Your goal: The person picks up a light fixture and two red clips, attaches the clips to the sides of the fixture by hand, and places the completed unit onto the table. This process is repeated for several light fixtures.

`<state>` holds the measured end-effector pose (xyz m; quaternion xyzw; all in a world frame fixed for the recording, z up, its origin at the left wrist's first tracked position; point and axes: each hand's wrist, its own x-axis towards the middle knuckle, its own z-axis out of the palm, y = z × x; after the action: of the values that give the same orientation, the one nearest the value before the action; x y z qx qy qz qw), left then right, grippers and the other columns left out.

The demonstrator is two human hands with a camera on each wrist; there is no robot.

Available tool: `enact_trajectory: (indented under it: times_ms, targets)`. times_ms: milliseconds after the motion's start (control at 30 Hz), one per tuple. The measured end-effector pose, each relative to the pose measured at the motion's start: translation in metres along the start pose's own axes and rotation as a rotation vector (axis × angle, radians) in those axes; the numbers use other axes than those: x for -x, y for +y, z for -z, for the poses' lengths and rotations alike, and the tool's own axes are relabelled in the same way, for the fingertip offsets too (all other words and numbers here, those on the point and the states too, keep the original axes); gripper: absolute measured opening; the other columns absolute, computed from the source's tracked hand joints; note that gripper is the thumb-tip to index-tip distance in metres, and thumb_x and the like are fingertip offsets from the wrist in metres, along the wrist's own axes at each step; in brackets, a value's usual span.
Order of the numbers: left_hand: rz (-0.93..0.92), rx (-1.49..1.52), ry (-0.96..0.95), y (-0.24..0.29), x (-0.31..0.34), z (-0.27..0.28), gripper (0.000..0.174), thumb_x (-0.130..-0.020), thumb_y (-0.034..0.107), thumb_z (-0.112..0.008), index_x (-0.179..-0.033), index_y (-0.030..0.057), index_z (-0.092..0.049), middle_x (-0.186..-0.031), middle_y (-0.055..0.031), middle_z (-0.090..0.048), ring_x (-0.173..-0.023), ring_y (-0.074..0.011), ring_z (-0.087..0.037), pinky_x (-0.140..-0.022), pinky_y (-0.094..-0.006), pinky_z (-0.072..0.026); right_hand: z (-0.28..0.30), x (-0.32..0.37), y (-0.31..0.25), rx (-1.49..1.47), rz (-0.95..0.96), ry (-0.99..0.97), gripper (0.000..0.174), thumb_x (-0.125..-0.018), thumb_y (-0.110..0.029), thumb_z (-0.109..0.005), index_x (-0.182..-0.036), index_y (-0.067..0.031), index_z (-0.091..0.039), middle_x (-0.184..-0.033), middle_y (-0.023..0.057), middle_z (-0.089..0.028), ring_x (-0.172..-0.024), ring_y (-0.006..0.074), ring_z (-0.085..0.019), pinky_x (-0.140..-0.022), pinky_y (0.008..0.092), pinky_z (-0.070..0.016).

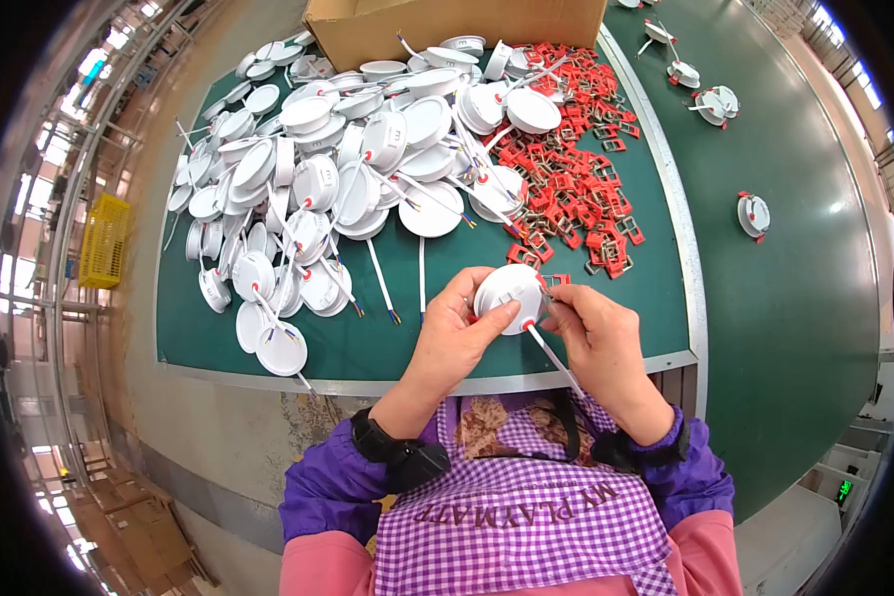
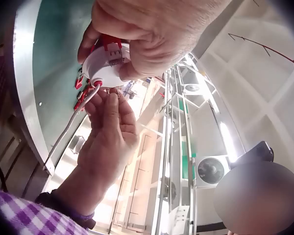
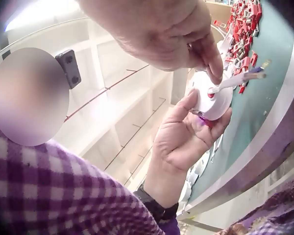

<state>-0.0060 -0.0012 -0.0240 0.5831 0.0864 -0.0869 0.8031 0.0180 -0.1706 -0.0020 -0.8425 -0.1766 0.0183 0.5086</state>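
My left hand (image 1: 455, 333) grips a round white downlight (image 1: 503, 288) by its rim, back side up, above the table's front edge. A red clip (image 2: 112, 44) with a metal spring sits on its side near the left hand in the left wrist view. A white cable (image 1: 554, 360) leaves the housing at a red grommet and hangs towards the apron. At the opposite rim, my right hand (image 1: 606, 343) pinches a small red spring clip (image 1: 543, 282) against the downlight; its fingertips partly hide the clip.
Many white downlights (image 1: 318, 184) with cables lie heaped on the green table (image 1: 358, 343), left and centre. Red spring clips (image 1: 576, 189) are piled right of them. A cardboard box (image 1: 457, 22) stands behind. Beyond a metal edge, a green belt (image 1: 785, 298) carries several clipped downlights (image 1: 754, 216).
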Motion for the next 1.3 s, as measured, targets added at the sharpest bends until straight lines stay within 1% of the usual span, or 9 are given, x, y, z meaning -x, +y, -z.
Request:
enact_trajectory:
  times_ms: [367, 400, 500, 600, 933, 1100, 1167, 1233, 1300]
  targets:
    - [-0.17, -0.173, -0.055, 0.001, 0.001, 0.001, 0.03, -0.086, 0.007, -0.063, -0.114, -0.0009, -0.053, -0.101, -0.0036, -0.059, -0.089, -0.0078, -0.056, -0.077, -0.0237, -0.048, -0.002, 0.001, 0.001, -0.04, 0.005, 0.032, 0.012, -0.082, 0.003, -0.059, -0.093, 0.002, -0.056, -0.081, 0.0142, -0.061, -0.066, 0.0224, -0.065, -0.054, 0.0306, -0.0487]
    - [-0.141, -0.137, -0.086, 0.003, 0.001, 0.001, 0.032, -0.086, 0.005, -0.062, -0.116, -0.0017, -0.051, -0.104, -0.0048, -0.058, -0.093, -0.0095, -0.056, -0.081, -0.0249, -0.0481, -0.001, 0.0, 0.0, -0.043, 0.009, 0.029, 0.012, -0.082, 0.003, -0.059, -0.093, 0.002, -0.056, -0.081, 0.0142, -0.061, -0.066, 0.0224, -0.065, -0.054, 0.0306, -0.0487]
    - [-0.1, -0.092, -0.114, 0.005, 0.003, 0.0, 0.034, -0.086, 0.002, -0.062, -0.118, -0.0022, -0.049, -0.108, -0.0056, -0.058, -0.098, -0.0108, -0.056, -0.084, -0.0258, -0.0483, 0.007, -0.002, -0.004, -0.073, -0.103, 0.004, 0.022, -0.082, 0.002, -0.061, -0.102, 0.0015, -0.054, -0.092, 0.0124, -0.063, -0.069, 0.0164, -0.066, -0.053, 0.0258, -0.0479]
    - [-0.087, -0.091, -0.13, 0.004, 0.002, -0.007, 0.034, -0.087, 0.002, -0.061, -0.118, -0.0017, -0.049, -0.108, -0.005, -0.057, -0.097, -0.0097, -0.056, -0.084, -0.025, -0.0483, 0.018, -0.005, -0.01, -0.419, -0.452, -0.092, 0.04, -0.083, 0.0, -0.062, -0.12, 0.0, -0.046, -0.108, 0.0146, -0.062, -0.077, 0.0144, -0.067, -0.058, 0.0211, -0.0503]
    - [-0.07, -0.197, -0.274, 0.011, 0.0, -0.02, 0.034, -0.087, 0.006, -0.061, -0.119, -0.0002, -0.051, -0.107, -0.0025, -0.057, -0.096, -0.0077, -0.055, -0.081, -0.0227, -0.0472, 0.043, -0.003, 0.01, -0.522, -0.466, -0.143, 0.035, -0.081, 0.003, -0.063, -0.113, 0.0069, -0.049, -0.097, 0.0158, -0.065, -0.076, 0.0161, -0.066, -0.064, 0.024, -0.0542]
    - [-0.017, 0.054, -0.352, 0.002, -0.013, -0.026, 0.043, -0.088, 0.011, -0.063, -0.127, -0.0004, -0.048, -0.113, -0.0062, -0.058, -0.101, -0.011, -0.055, -0.088, -0.0262, -0.0448, 0.062, -0.009, 0.032, -0.5, -0.441, -0.129, 0.032, -0.083, -0.001, -0.061, -0.114, 0.0044, -0.052, -0.089, 0.0093, -0.064, -0.068, 0.0125, -0.063, -0.06, 0.0238, -0.0526]
    - [-0.398, -0.704, -0.14, 0.018, -0.019, -0.004, 0.035, -0.087, 0.014, -0.063, -0.119, 0.0031, -0.057, -0.115, -0.0094, -0.06, -0.104, -0.0175, -0.057, -0.09, -0.0309, -0.0435, 0.089, -0.017, 0.062, -0.397, -0.438, 0.12, 0.031, -0.085, -0.011, -0.063, -0.112, 0.0037, -0.056, -0.084, 0.0065, -0.064, -0.067, 0.012, -0.062, -0.059, 0.0237, -0.0514]
    - [-0.54, -0.981, 0.077, 0.032, -0.021, 0.023, 0.025, -0.084, 0.009, -0.061, -0.108, 0.0019, -0.062, -0.108, -0.0128, -0.063, -0.103, -0.0262, -0.058, -0.09, -0.0333, -0.0442, 0.126, -0.025, 0.106, -0.452, -0.427, 0.372, 0.033, -0.087, -0.019, -0.063, -0.11, 0.0046, -0.058, -0.081, 0.0052, -0.063, -0.068, 0.0117, -0.062, -0.061, 0.0226, -0.0512]
    - [-0.614, -1.3, 0.166, 0.037, -0.023, 0.052, 0.03, -0.077, 0.0, -0.059, -0.108, 0.001, -0.061, -0.109, -0.0135, -0.061, -0.105, -0.0314, -0.054, -0.091, -0.0379, -0.0433, 0.158, -0.028, 0.143, -0.604, -0.504, 0.626, 0.033, -0.086, -0.021, -0.066, -0.108, 0.0035, -0.059, -0.086, 0.0096, -0.065, -0.067, 0.0123, -0.061, -0.059, 0.0221, -0.05]
